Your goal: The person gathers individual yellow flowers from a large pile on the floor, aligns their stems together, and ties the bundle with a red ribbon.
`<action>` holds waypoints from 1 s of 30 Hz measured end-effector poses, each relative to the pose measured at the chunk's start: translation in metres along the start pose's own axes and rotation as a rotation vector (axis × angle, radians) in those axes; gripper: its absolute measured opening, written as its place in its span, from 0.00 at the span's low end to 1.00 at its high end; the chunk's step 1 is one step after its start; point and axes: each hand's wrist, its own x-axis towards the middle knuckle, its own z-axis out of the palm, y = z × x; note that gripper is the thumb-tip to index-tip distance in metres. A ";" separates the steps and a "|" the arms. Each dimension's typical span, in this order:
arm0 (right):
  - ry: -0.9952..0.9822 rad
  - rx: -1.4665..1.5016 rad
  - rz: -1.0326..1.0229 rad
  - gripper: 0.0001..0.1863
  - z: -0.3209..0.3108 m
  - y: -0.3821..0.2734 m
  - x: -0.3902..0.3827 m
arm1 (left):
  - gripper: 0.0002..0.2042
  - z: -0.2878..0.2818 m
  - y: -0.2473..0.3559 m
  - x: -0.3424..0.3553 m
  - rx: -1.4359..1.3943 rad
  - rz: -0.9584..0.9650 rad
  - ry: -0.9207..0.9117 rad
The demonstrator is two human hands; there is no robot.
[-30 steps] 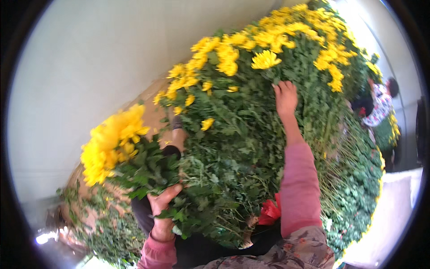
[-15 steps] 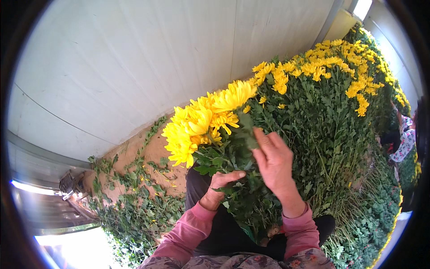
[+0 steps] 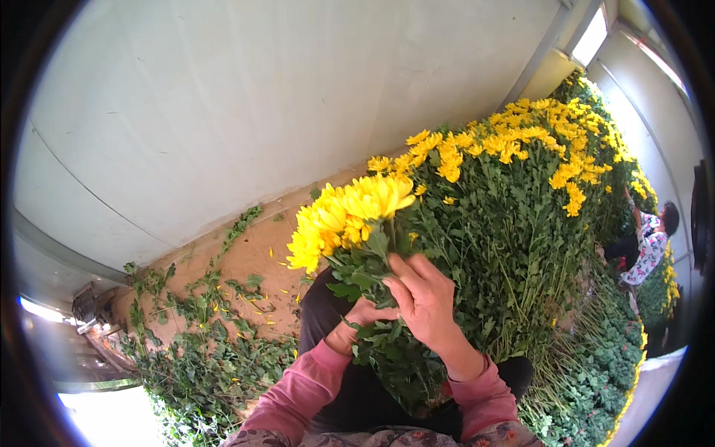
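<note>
A bunch of yellow chrysanthemums (image 3: 346, 212) leans across my lap, its blooms to the upper left and its leafy stems running down toward me. My left hand (image 3: 365, 316) is wrapped round the stems below the flower heads. Just above it, my right hand (image 3: 424, 296) is closed at the leaves under the blooms, fingers and thumb brought together on a chrysanthemum stem with leaves. The lower stem ends are partly hidden between my legs.
A large pile of cut yellow chrysanthemums (image 3: 514, 186) lies to my right. Stripped leaves (image 3: 216, 357) litter the sandy floor (image 3: 268, 257) at left. A pale panel wall (image 3: 283, 97) stands ahead. Another person in a floral top (image 3: 646, 249) is at the far right.
My right hand has moved down and left, closer to my left hand, and its fingers have closed at the leaves. The view has shifted, bringing more of the other person in.
</note>
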 end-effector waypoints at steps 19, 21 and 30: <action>0.299 0.112 -0.269 0.34 -0.109 -0.032 -0.061 | 0.15 0.198 0.357 0.008 1.338 1.004 -0.678; 0.278 0.019 -0.407 0.27 -0.108 -0.041 -0.110 | 0.16 0.228 0.326 0.025 1.554 0.695 -0.719; 0.119 0.166 -0.173 0.57 -0.041 -0.049 -0.193 | 0.43 0.091 0.016 -0.066 1.001 -0.733 -0.537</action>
